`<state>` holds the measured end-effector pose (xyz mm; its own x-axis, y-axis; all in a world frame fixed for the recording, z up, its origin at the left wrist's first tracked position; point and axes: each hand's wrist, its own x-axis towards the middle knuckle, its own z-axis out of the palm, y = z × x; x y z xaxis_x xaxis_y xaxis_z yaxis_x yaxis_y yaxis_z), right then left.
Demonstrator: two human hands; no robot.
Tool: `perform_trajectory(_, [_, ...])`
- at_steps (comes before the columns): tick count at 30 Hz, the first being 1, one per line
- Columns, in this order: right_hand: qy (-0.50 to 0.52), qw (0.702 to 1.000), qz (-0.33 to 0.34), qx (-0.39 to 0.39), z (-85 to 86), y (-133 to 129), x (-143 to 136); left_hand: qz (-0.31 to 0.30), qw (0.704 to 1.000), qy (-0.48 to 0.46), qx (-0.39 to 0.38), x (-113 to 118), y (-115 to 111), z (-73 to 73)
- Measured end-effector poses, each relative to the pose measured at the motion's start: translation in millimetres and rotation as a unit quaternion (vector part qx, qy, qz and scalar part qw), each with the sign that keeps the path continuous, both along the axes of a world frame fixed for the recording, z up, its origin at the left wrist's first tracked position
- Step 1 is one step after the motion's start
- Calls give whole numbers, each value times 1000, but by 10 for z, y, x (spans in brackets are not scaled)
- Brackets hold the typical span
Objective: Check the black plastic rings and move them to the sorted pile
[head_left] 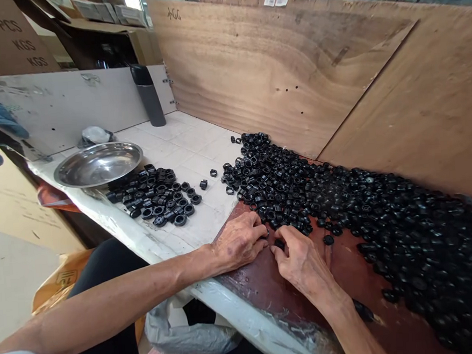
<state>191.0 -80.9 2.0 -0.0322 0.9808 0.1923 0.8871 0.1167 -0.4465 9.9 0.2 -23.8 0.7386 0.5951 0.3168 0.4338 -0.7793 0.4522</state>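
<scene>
Both hands meet at the near edge of a large heap of small black plastic rings and caps [276,179]. My left hand [240,241] has its fingers curled together, and a small black plastic piece shows at its fingertips, mostly covered by them. A small black plastic cap [280,243] is pinched between the thumb and fingers of my right hand [300,256]. Beneath both hands lies a dark red board [251,284]. On the white tabletop to the left sits a smaller group of black ring-shaped pieces [169,203].
A shallow steel bowl [98,165] stands at the left table edge, near a dark grey bottle [150,102]. Tall plywood panels [276,61] close off the back. A black-handled tool [363,311] lies beside my right forearm. A pale sack [186,331] is under the table edge.
</scene>
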Motion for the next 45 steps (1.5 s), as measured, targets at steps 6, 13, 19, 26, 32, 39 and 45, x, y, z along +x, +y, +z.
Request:
perform_trajectory(6, [273,960,-51,-30,13,40,-37,-22,997,-74,-18,-47,-1,14])
perform_trajectory(13, [310,947,-90,9,4,5,-121,-33,963,-164,-210,-118,-34,153])
perform_trajectory(19, [324,943,-66,45,70,-11,-112,-38,911,-252,-325,-99,-32,146])
perform_trajectory(26, [351,932,-78,49,117,-44,-103,-62,913,-285,-286,-104,18,164])
perform_trajectory(32, [352,931,-73,54,76,-45,-89,-105,923,-318,-188,-89,52,177])
perform_trajectory(39, [264,957,-45,113,60,-29,-78,-80,922,-311,-218,-101,23,213])
perform_trajectory(45, [243,964,-30,103,44,-16,-59,-105,925,-316,-181,-115,32,202])
